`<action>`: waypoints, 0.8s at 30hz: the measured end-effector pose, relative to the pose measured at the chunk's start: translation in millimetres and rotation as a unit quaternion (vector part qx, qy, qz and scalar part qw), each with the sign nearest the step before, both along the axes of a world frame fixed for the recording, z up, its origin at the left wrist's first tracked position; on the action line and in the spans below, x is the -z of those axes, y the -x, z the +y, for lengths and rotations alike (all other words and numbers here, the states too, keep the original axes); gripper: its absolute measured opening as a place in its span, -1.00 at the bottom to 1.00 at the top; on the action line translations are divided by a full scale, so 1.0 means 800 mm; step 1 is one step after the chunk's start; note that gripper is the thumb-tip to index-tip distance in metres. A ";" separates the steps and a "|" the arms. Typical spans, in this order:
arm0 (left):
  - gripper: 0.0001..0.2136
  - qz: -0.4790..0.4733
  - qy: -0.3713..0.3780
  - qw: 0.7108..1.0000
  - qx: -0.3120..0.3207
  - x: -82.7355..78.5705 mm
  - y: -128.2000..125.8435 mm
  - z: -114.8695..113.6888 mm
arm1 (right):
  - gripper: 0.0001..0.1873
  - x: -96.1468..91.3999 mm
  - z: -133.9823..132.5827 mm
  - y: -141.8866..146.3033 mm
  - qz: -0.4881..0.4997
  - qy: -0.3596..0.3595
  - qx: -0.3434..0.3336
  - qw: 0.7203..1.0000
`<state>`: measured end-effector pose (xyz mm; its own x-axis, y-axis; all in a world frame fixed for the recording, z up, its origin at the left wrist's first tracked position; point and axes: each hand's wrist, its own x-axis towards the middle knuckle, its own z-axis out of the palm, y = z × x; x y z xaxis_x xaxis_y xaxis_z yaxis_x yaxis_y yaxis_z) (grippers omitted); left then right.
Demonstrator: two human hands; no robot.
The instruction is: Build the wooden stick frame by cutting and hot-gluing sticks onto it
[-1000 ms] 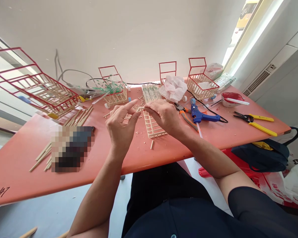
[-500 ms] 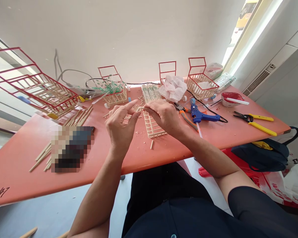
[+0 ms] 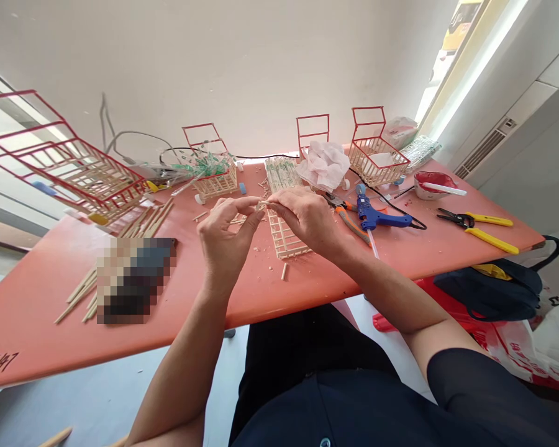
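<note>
My left hand (image 3: 226,236) and my right hand (image 3: 304,217) meet above the orange table (image 3: 307,279), fingertips pinched together on a short wooden stick (image 3: 262,204). Both hands hover over a flat ladder-like grid of pale wooden sticks (image 3: 286,236) lying on the table. Small stick offcuts (image 3: 284,271) and wood crumbs lie around the grid.
A blue glue gun (image 3: 377,217) and orange pliers (image 3: 349,220) lie right of my right hand; yellow cutters (image 3: 487,226) and a red bowl (image 3: 431,185) further right. Red-and-wood stick baskets (image 3: 74,174) (image 3: 377,155) stand at the back. Loose sticks (image 3: 81,292) lie left.
My left index finger and thumb have closed in on the stick tip held by my right hand; earlier the left fingers were spread apart.
</note>
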<state>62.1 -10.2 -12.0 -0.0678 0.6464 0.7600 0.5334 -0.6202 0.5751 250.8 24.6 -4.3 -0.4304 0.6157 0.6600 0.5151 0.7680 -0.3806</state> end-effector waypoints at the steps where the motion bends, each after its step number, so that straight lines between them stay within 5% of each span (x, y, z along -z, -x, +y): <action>1: -0.84 0.004 0.001 1.000 -0.001 -0.001 -0.001 -0.001 | -0.38 0.000 0.000 0.000 0.000 -0.001 0.002 1.000; 24: -0.93 0.004 -0.008 1.000 -0.020 -0.002 -0.003 -0.002 | -0.41 -0.003 -0.007 0.004 -0.012 0.025 -0.007 1.000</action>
